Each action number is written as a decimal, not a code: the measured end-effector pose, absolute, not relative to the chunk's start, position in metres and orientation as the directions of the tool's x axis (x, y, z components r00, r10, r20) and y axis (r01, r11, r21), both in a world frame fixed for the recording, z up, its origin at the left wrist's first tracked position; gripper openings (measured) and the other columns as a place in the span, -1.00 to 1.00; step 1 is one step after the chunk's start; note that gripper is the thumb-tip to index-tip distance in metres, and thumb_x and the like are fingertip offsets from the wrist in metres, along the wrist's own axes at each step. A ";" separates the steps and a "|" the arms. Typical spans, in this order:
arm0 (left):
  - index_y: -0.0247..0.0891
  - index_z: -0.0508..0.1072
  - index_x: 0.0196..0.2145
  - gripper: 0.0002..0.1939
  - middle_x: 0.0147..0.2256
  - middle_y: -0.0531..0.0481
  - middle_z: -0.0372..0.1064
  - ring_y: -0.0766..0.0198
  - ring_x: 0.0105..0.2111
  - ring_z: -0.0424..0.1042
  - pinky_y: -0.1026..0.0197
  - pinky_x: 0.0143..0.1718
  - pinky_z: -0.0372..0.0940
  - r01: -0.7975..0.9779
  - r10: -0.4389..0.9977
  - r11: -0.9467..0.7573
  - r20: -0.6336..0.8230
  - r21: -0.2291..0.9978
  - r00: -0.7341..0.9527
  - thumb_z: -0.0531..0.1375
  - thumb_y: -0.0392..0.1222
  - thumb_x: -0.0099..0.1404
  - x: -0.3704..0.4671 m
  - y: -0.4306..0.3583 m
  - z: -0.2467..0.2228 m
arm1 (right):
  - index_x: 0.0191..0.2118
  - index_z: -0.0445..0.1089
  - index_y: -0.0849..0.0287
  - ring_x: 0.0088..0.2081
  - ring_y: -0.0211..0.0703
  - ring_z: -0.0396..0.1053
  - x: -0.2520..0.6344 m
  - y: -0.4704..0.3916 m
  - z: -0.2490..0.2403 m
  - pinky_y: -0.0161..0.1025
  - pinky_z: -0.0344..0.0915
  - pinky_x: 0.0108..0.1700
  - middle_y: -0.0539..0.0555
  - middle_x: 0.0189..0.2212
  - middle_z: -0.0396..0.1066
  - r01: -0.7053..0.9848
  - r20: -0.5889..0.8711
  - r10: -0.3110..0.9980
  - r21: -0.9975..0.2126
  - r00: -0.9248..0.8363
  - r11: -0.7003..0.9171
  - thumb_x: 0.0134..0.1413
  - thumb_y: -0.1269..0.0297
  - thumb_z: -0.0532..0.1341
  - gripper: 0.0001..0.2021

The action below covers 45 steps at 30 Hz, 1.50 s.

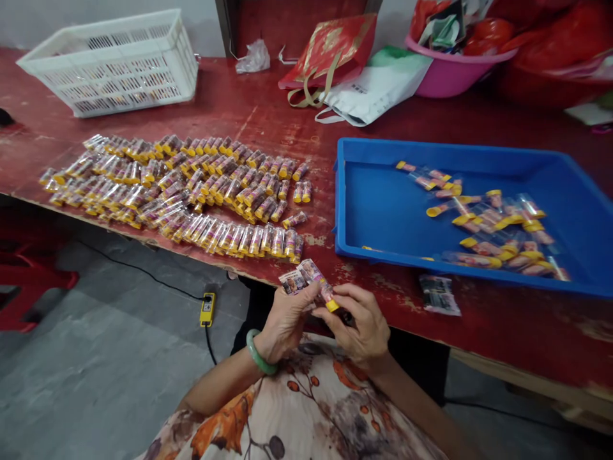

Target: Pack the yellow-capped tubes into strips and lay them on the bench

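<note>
1. Near-left of the blue tray (373, 211): left hand (290, 316) gripping printed cards (291, 281), right hand (364, 322) pinching a yellow-capped tube (329, 299).
2. Just before the tray: a packet (439, 295) on the worktop (239, 115).
3. Inside it: scattered tubes (491, 217).
4. Left of it: tube rows (218, 185).
5. Beyond it: heaped pink basin (445, 76); far left, white crate (184, 61), contents unclear.

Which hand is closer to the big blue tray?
The right one. The right hand is below the near left corner of the blue tray, not touching it; the left hand is farther left, away from the tray.
</note>
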<state>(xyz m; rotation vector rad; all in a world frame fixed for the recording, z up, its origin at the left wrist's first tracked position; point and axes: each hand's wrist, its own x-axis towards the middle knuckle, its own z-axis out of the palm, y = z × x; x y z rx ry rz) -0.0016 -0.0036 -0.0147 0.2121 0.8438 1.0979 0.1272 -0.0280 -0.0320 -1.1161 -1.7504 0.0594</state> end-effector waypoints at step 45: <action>-0.33 0.55 -0.26 -0.64 -0.36 -0.07 0.54 0.20 -0.37 0.51 0.19 -0.24 0.36 -0.599 0.820 0.570 -0.438 0.562 0.369 0.44 -0.13 -0.02 -0.012 -0.003 -0.021 | 0.13 0.28 0.08 -0.24 -0.11 0.36 0.139 -0.023 -0.021 -0.06 0.43 -0.21 0.23 0.05 0.31 0.411 0.472 0.881 -0.795 -0.046 0.447 -0.05 0.45 0.31 -0.43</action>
